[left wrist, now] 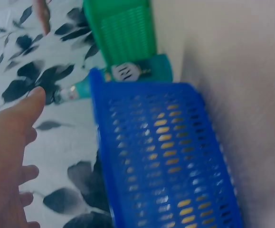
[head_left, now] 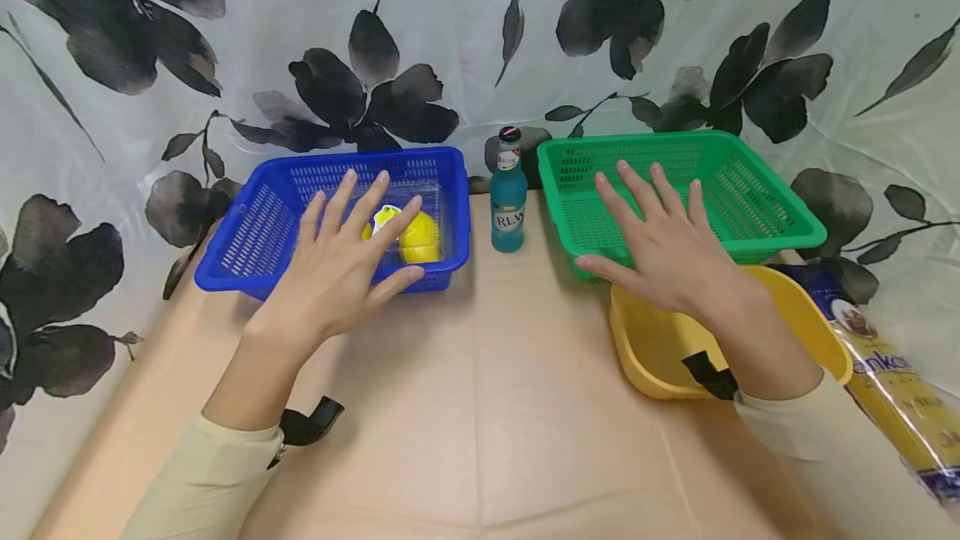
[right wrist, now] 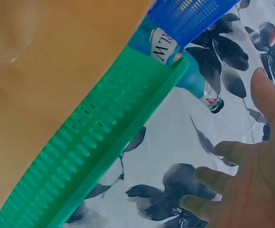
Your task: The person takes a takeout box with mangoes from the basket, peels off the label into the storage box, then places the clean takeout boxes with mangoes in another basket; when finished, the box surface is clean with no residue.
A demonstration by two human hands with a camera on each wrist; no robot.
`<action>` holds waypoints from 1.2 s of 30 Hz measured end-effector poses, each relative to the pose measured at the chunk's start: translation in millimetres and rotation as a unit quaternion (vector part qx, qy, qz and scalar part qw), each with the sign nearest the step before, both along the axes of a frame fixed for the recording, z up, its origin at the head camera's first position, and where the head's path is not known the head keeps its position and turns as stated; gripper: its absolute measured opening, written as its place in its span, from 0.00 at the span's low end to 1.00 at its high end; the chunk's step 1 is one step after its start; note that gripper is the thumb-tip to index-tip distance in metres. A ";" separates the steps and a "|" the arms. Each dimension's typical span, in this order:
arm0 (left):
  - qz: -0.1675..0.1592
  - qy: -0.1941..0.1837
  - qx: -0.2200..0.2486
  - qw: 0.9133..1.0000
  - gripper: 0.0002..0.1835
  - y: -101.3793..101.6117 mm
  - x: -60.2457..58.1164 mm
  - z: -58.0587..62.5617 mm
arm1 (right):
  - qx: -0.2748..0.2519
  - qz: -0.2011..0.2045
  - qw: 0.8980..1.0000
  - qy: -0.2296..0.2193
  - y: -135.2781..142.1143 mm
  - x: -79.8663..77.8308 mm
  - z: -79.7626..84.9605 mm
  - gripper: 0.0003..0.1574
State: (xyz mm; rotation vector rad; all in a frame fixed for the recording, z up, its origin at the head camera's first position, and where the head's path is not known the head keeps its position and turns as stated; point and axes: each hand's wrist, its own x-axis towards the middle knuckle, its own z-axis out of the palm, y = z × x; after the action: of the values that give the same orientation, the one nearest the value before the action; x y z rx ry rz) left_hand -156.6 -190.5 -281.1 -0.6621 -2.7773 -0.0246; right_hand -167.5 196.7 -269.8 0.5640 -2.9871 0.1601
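Fingers spread, my left hand hovers over the front of a blue plastic basket. Inside that basket lie yellow items in clear packaging, partly hidden by my fingers. My right hand, also spread and holding nothing, is above the front of a green plastic basket. Between the baskets stands an upright bottle of blue liquid with a dark cap and a label. The left wrist view shows my left hand apart from the blue basket's rim; in the right wrist view my right hand is apart from the green rim.
A yellow basin sits in front of the green basket, under my right forearm. A yellow and blue plastic package lies at the right edge. Behind everything hangs a white cloth with dark flowers. The table has a beige cover.
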 end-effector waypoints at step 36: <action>0.086 -0.079 0.084 0.990 0.46 -94.7 -29.4 -10.7 | 0.006 0.124 0.991 -0.049 -126.3 -29.7 -7.6 0.58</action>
State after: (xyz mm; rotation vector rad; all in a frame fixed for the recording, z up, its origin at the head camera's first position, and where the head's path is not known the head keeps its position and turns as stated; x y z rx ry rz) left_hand -186.0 -285.2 -291.8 -0.3940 -2.9311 -0.2838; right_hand -197.2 70.5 -277.3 0.9553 -3.0021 0.1944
